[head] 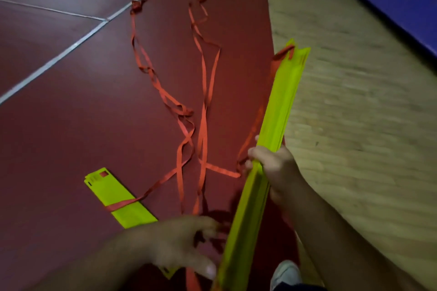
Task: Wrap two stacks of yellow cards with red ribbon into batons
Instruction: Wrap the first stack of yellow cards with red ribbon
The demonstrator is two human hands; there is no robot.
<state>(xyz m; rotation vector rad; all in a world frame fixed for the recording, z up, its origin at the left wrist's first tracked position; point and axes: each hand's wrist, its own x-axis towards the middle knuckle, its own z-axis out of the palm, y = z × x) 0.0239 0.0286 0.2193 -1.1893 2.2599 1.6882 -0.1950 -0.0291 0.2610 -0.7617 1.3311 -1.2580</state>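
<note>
Head view: right hand (272,165), fingers closed round held stack (279,106), right side; left hand (179,243) at its near end, grip unreadable. Second stack (113,194) on floor (71,113), near left, red ribbon (203,125) crossing once. Judged: both batons unfinished.

Loose ribbon (203,101) sprawls between the floor stack (111,191) and held stack (281,106); maroon floor (59,125) leftward lies open.

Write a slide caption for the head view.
Right hand grips a yellow card stack, left hand beside it; red ribbon crosses a second stack.
</note>
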